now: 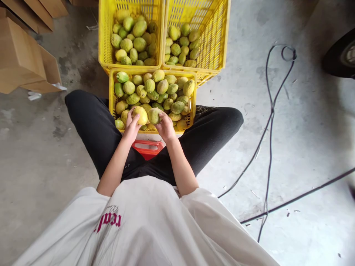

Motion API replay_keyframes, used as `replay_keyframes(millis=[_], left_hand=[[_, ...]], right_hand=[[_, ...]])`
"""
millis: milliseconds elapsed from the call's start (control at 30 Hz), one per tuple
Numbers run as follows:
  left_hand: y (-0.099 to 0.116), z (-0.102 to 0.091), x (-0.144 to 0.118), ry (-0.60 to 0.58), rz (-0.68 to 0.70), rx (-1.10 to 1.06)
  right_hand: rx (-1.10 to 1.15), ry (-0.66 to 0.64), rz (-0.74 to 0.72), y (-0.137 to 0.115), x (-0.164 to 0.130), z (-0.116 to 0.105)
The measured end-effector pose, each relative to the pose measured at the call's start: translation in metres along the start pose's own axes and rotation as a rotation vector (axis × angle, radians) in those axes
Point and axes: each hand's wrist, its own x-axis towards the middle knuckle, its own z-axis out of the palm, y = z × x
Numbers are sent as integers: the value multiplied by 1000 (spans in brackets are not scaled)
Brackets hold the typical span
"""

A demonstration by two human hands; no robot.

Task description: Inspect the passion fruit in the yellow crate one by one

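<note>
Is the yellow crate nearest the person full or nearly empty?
Full: the nearest crate holds fruit heaped up to its rim.

I sit in a fruit-packing warehouse: bare concrete floor (pixel 305 122), yellow crates (pixel 213 40) at twelve o'clock, cardboard boxes (pixel 22 55) at ten.

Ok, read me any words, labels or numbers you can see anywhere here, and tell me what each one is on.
"ren": dark red letters on the white shirt, cut off by a fold, so the rest of the word cannot be read.
Thin script above those letters: too small to read.
No readable marks on the yellow crates, the cardboard boxes or the red stool.
</note>
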Motion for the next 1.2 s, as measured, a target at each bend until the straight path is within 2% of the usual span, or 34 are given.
replay_keyframes(millis=[100, 267, 433, 800, 967, 1200], left_hand=[[-3, -1, 0, -42, -1, 15], [-5, -4, 0, -104, 41, 4], [-5, -3, 1, -66, -1, 33], [-13, -8, 11, -62, -9, -28], [-14, -10, 14, -56, -21, -51], [-6, -1, 3, -43, -32, -9]], right_hand=[[-6, -44, -11, -3, -5, 6], [28, -35, -20, -5, -11, 12], [26, -55, -2, -4, -11, 7], [105, 51, 14, 1, -1, 11], [132, -9, 0, 2, 5, 4], [141, -11, 16, 3, 0, 8]])
